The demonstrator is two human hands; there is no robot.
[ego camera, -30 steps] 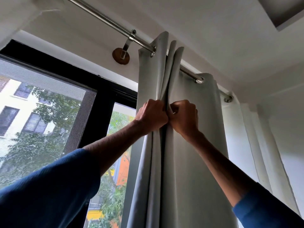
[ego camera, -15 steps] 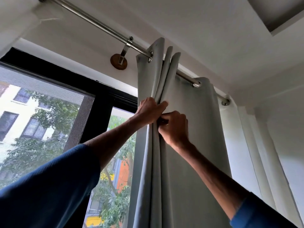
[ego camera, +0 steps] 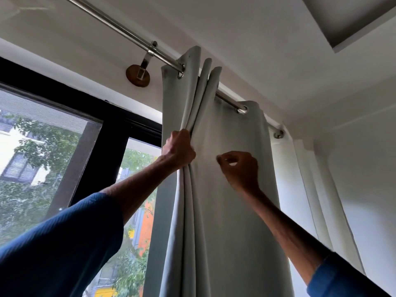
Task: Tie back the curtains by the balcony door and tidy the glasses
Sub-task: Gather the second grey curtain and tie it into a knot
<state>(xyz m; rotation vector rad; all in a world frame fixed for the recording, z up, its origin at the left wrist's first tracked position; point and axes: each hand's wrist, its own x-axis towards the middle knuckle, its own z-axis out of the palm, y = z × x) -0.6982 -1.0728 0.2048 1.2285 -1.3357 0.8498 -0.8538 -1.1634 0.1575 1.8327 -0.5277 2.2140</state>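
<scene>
1. Since the frame half a second ago, the right hand [ego camera: 241, 170] has come away from the left hand [ego camera: 179, 151]. It now hangs in front of the flat stretch of the grey curtain [ego camera: 231, 221], a short way off the bunched pleats.
2. The left hand is clamped round the gathered folds high up, just under the rod [ego camera: 120, 31].
3. The right hand's fingers are curled, thumb and forefinger nearly meeting. I cannot tell whether they nip the cloth or hold nothing.
4. The curtain hangs by its eyelets on the rod. Three pleats are pushed together at the left, while the next eyelet [ego camera: 241, 109] sits apart with a flat panel below it.
5. By my reckoning the gathering is only part done: that flat panel is not yet folded in. No tie-back is in sight, so nothing is tied.
6. The glasses are nowhere in this view, and that half of the job looks untouched.
7. Around them I see:
   - the rod's bracket [ego camera: 138, 75] on its round wooden plate, left of the pleats;
   - the black door frame [ego camera: 111, 151], with trees and buildings beyond the glass;
   - a white sheer curtain [ego camera: 310, 179] against the right wall.
8. Little stands in the way. The bracket would stop the pleats sliding further left, and the sheer hangs close behind the grey panel's right edge.
</scene>
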